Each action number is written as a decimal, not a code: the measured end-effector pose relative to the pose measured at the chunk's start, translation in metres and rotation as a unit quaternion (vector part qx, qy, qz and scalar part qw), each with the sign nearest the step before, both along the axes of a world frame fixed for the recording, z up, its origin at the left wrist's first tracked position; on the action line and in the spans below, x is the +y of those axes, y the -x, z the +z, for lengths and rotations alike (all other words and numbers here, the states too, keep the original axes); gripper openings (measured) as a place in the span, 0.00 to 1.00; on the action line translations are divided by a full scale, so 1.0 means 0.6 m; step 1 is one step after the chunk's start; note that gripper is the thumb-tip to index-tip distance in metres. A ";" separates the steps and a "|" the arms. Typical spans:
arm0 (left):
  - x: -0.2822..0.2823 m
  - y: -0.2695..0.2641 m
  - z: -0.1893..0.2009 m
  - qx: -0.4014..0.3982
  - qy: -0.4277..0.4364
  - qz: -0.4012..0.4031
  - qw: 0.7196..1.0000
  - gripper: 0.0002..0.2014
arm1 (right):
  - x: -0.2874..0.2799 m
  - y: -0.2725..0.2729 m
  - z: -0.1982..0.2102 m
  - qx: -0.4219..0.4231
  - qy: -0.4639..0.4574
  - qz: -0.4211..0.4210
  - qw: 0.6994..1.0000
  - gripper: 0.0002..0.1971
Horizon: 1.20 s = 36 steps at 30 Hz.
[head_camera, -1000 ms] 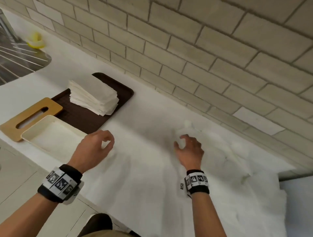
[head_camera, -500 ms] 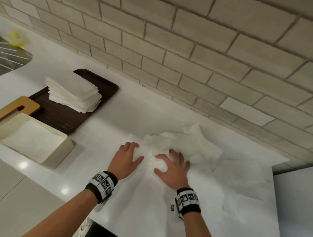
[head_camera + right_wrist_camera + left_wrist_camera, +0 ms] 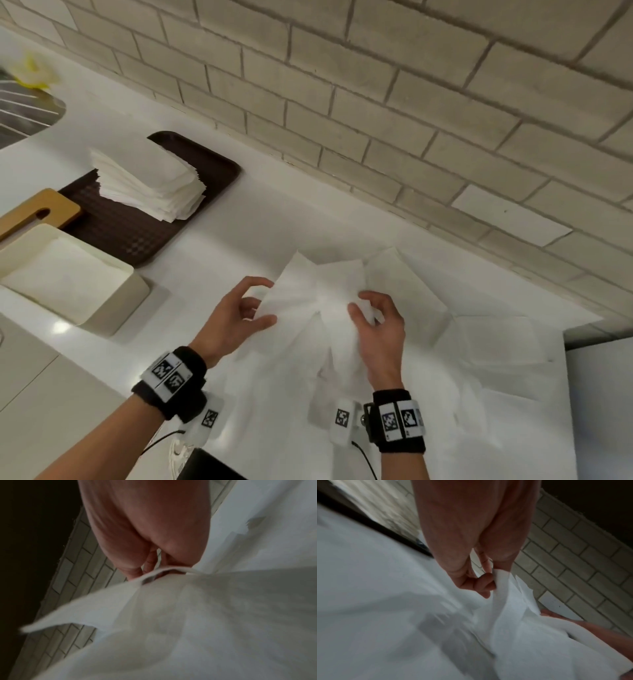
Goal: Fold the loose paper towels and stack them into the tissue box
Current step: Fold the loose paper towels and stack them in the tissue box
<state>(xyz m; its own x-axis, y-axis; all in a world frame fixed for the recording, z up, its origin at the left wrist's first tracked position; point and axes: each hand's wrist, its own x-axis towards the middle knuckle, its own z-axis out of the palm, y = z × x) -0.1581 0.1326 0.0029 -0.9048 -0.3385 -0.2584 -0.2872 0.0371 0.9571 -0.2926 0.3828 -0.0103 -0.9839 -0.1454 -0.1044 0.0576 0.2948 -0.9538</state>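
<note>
Both hands are up over the white counter point(image 3: 239, 240), sharing one loose paper towel point(image 3: 318, 291) lifted off the pile. The left hand point(image 3: 236, 318) pinches the towel's left edge between thumb and curled fingers point(image 3: 485, 584); from the left wrist view the sheet hangs down from that pinch in a soft fold. The right hand point(image 3: 380, 325) grips the right side of the same sheet, thumb on top and the fingers point(image 3: 150, 562) tucked under the paper, which drapes away from them toward the counter. The sheet's far corners point toward the brick wall point(image 3: 376, 102).

Under and around the hands lies a spread of more loose towels point(image 3: 479, 342), rumpled and overlapping, running to the counter's right end.

To the left, well apart from the hands, stands the cream tissue box point(image 3: 113, 308), open on top, with white paper lying flat inside. Just behind it a brown tray point(image 3: 137, 233) carries a neat stack of folded towels point(image 3: 150, 181). A wooden lid point(image 3: 34, 212) with a slot lies against the tray's left edge, touching the box's far side. A sink point(image 3: 27, 113) shows at the far left, with something yellow point(image 3: 34, 68), blurred, at its rim.
</note>
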 end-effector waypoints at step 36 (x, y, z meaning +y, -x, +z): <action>0.017 -0.101 0.015 -0.019 -0.082 0.174 0.981 0.18 | -0.101 -0.149 0.039 -0.006 -0.085 0.330 0.940 0.08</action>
